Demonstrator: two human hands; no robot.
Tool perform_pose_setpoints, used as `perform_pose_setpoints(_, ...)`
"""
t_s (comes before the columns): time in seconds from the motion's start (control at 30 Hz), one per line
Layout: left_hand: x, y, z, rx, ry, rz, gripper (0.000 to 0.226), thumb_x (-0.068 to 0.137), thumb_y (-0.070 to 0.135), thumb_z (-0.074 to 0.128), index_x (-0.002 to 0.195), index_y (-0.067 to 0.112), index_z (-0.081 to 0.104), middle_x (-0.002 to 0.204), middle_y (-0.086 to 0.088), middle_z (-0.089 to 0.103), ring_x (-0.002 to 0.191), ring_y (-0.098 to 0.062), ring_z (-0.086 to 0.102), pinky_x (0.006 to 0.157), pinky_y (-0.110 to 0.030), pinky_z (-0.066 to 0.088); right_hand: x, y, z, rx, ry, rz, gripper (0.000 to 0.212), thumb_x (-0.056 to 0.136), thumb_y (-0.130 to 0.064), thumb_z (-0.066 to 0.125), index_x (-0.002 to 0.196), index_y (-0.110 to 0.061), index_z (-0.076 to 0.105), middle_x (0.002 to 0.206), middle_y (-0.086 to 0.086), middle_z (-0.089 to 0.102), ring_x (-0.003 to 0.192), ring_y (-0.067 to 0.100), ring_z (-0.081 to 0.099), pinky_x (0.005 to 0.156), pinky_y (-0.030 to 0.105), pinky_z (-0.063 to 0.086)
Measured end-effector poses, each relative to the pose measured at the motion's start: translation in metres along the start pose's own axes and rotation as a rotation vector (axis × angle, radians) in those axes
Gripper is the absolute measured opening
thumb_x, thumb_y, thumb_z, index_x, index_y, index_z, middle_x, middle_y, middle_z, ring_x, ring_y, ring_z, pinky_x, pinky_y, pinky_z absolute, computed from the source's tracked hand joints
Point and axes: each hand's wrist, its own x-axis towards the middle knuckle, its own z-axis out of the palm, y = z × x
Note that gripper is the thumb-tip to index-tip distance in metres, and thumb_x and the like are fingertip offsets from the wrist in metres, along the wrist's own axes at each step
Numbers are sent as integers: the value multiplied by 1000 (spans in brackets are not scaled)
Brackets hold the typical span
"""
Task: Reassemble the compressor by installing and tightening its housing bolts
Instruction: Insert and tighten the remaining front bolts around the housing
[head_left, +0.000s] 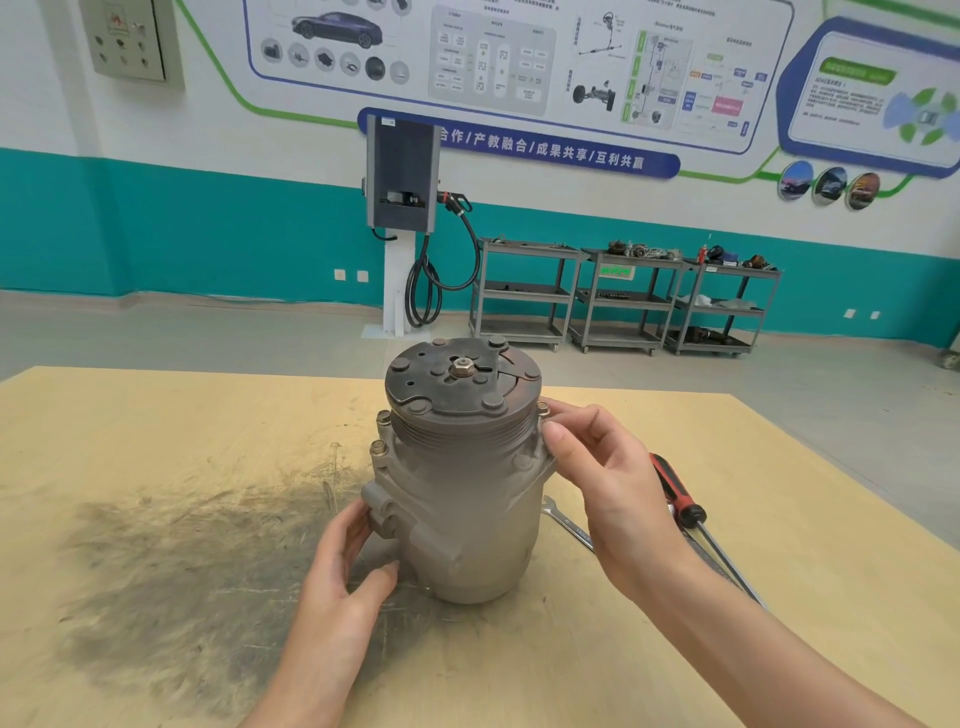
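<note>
A grey compressor (467, 499) stands upright on the wooden table (156, 441), its rusty clutch plate (460, 376) facing up. Two housing bolts (378, 451) stick up from the flange on the left side. A third bolt (544, 408) stands at the right edge of the flange, and my right hand (608, 483) pinches it between thumb and fingertips. My left hand (348, 566) grips the lower left of the housing by the port block, steadying it.
A red-and-black screwdriver (680, 499) and a wrench (566, 522) lie on the table just right of the compressor, partly behind my right arm. A dark greasy stain covers the table's left half. Metal carts and a charging post stand by the far wall.
</note>
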Motion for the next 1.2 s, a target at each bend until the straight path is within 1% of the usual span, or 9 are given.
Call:
perform_pose_setpoints(0.1,0,1,0,0,-1,-4,65,84,-13,59,119,42,53,131,18,57,124,6,48,105,-30,36,0,0,-1,32,21,6,24,83,-35,70,93,-15,62,107,-5,72,104,9,64,91,36,46)
perform_pose_setpoints(0.17,-1,2,0,0,-1,-4,65,84,-13,59,119,42,53,130,18,57,124,6,48,105,-29,36,1,-1,-2,40,29,19,24,80,-37,62,94,-18,61,105,-7,72,101,10,63,93,38,45)
perform_pose_setpoints(0.27,-1,2,0,0,2,1,65,84,-13,59,120,40,53,130,18,58,123,6,48,104,-28,36,5,-3,-7,37,123,19,23,77,-36,65,90,-19,57,101,-4,71,100,16,63,90,36,45)
perform_pose_setpoints(0.37,-1,3,1,-6,9,2,64,84,-14,59,118,41,53,129,18,57,123,6,48,103,-27,37,9,-1,-13,111,285,-6,21,85,-16,69,78,-18,48,77,-2,54,75,16,52,76,30,44)
perform_pose_setpoints(0.47,-2,4,0,-5,5,1,64,85,-13,59,117,43,53,129,20,57,122,7,48,103,-27,37,11,8,-21,128,377,4,34,90,5,59,69,-17,43,68,-1,42,63,15,38,64,29,35)
perform_pose_setpoints(0.63,-2,4,1,2,2,6,65,85,-13,59,118,42,53,128,20,57,122,7,49,100,-24,38,10,20,-27,50,381,7,37,85,11,57,64,-18,47,65,-2,46,65,20,37,59,29,31)
perform_pose_setpoints(0.77,-2,6,1,7,3,4,64,85,-12,59,118,42,53,128,20,57,122,7,48,105,-30,37,13,25,-35,-32,346,22,39,86,3,62,60,-25,52,61,-8,48,62,15,40,54,27,36)
perform_pose_setpoints(1.07,-2,5,1,4,13,-13,65,84,-14,59,124,37,51,131,16,57,125,1,48,113,-43,33,39,32,-84,-171,370,149,28,87,7,59,75,-16,51,72,3,48,69,19,45,64,27,40)
perform_pose_setpoints(1.2,-2,5,2,-8,13,-23,64,85,-15,57,125,36,51,131,16,57,126,1,47,112,-46,34,39,35,-97,-185,392,191,28,87,7,57,75,-17,51,76,7,50,75,23,50,67,36,40)
